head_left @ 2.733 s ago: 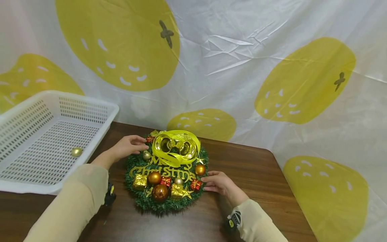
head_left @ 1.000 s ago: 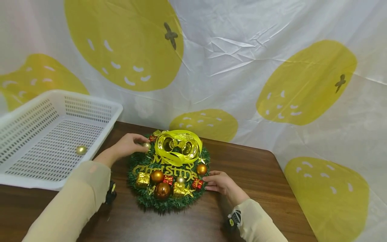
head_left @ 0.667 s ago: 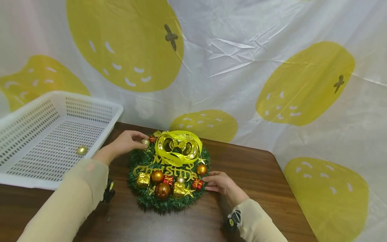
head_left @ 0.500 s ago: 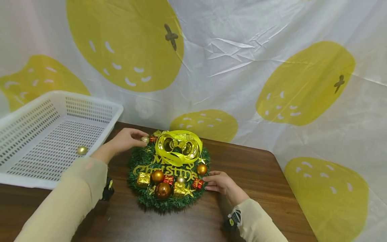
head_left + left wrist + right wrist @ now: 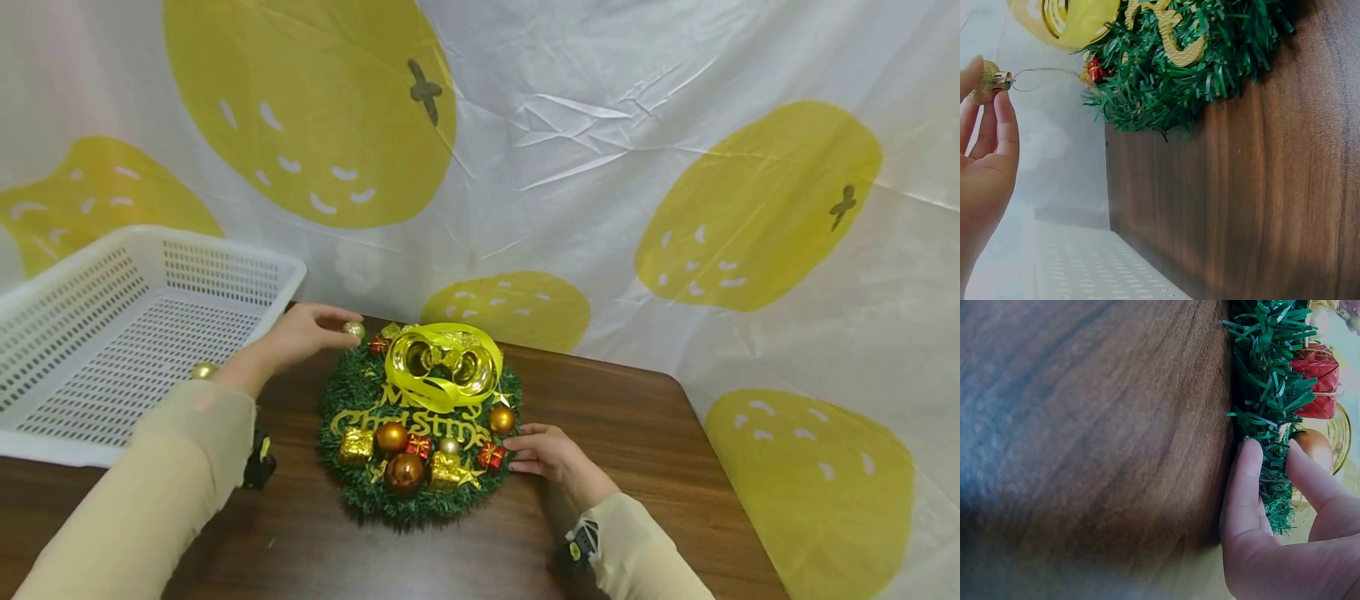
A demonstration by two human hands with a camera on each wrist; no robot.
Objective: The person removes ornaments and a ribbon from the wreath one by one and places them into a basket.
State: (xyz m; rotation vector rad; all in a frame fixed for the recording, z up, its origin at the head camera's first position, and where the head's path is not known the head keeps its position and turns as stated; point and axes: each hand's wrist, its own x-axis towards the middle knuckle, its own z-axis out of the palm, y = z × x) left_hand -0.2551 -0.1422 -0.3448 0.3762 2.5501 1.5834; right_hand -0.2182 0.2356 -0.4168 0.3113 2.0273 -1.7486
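My left hand [image 5: 303, 335] pinches a small glittery gold bauble [image 5: 355, 330] above the far left rim of a green Christmas wreath [image 5: 341, 400]. In the left wrist view, a thin gold string [image 5: 1047, 69] runs from the bauble's cap [image 5: 1004, 80] towards the wreath beside a red ornament. On the near right, my right hand [image 5: 555, 457] grips the wreath's edge, thumb on top and fingers at the side by the table. The wreath lies flat, bearing gold bells [image 5: 468, 367] with yellow ribbon, gold lettering [image 5: 408, 425], small gift boxes and orange-brown baubles.
At the left stands a white perforated basket [image 5: 279, 292] with one gold bauble [image 5: 202, 370] in it, partly hidden by my left sleeve. A curtain [image 5: 570, 183] printed with yellow fruit hangs behind the brown wooden table [image 5: 600, 400].
My left hand has taken hold of the glittery bauble on the wreath and moved it up and left, out past the wreath's far left rim. The right hand keeps its place at the edge.
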